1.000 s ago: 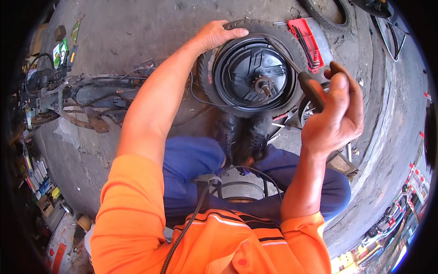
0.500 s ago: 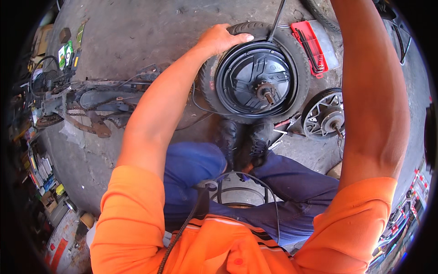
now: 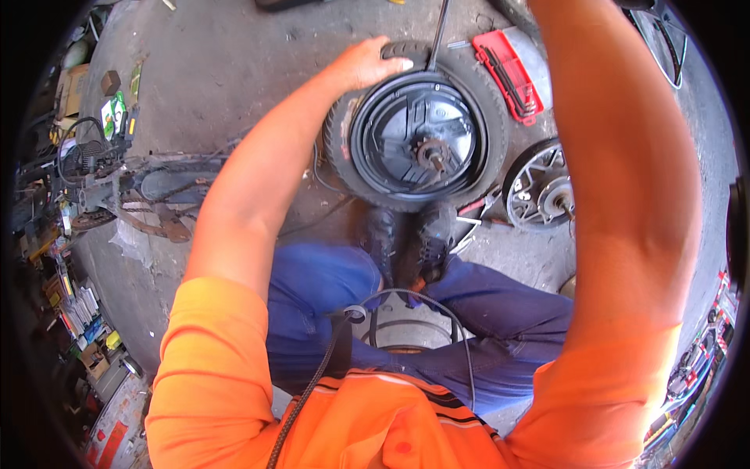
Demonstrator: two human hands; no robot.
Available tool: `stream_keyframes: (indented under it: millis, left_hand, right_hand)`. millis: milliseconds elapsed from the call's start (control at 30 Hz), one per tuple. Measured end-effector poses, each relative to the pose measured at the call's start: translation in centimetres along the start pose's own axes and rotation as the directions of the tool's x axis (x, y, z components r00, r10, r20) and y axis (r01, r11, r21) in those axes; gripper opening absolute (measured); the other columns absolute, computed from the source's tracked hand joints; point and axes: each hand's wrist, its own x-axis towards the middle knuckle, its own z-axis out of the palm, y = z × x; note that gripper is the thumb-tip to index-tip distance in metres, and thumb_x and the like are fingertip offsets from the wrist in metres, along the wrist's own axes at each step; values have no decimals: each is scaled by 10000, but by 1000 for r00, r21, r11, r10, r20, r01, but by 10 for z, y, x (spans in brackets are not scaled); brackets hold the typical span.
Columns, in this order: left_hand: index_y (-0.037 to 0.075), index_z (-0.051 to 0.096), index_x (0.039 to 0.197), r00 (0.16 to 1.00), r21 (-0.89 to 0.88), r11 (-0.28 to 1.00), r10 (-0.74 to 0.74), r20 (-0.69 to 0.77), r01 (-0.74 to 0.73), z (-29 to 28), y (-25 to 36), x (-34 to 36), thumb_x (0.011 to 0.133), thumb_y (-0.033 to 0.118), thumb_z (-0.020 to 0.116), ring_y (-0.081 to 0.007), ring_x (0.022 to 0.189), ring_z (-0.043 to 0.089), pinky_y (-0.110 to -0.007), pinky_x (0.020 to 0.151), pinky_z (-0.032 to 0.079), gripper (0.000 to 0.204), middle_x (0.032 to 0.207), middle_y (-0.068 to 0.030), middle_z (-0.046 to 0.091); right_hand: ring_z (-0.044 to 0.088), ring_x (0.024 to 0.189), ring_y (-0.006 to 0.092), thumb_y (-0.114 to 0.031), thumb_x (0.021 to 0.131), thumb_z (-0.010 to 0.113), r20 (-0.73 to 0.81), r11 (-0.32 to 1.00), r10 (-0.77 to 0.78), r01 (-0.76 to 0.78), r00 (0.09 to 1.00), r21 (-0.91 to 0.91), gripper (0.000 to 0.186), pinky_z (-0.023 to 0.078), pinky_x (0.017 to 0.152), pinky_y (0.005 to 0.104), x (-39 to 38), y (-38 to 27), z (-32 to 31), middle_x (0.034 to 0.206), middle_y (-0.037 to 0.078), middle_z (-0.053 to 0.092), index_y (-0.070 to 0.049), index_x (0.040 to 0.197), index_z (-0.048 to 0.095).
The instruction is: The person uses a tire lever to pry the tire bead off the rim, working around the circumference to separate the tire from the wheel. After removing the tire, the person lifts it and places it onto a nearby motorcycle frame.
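Note:
A black hub-motor wheel with a tyre [image 3: 491, 133] lies flat on the floor beyond my shoes. Its dark hub [image 3: 394, 129] faces up, with a small sprocket and axle [image 3: 432, 156] at the centre. My left hand [image 3: 367, 64] is closed over the tyre's far left part, thumb on top near the rim. A metal tyre lever [image 3: 439, 35] is wedged between tyre and rim at the far side, rising past the top edge. My right forearm reaches up on the right; that hand is outside the picture, so its hold is hidden.
A red case of hex keys [image 3: 509, 78] lies right of the tyre. Below it is a bare spoked wheel [image 3: 539, 187]. A greasy bike frame with a chain [image 3: 148, 191] lies at left. Near my shoes [image 3: 433, 238] are loose tools, and a thin cable runs by the wheel.
The whole view has shifted a little, moving the wheel and case leftward in the picture. The lever stands more upright than before. My left hand keeps its place on the tyre.

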Motion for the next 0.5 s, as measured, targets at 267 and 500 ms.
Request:
stream_keyframes:
  millis: [267,500]
  left_hand:
    - [53,634,1284,999,-33,999,35,-18,-36,5,-7,3,869,533,726,-298,1090,690,-406,953,519,641,1148,-193,723]
    - [59,617,1333,993,-11,998,63,-96,-64,11,-11,2,876,555,718,-321,1126,676,-406,990,499,682,1200,-193,709]
  right_hand:
    - [635,553,246,-265,955,621,454,556,136,311,881,-771,374,512,565,370,-127,-22,-93,684,179,671,89,856,687]
    - [680,1042,403,-315,1023,554,310,698,439,-103,844,-709,494,527,897,492,-292,84,-97,1144,236,688,30,1373,507]
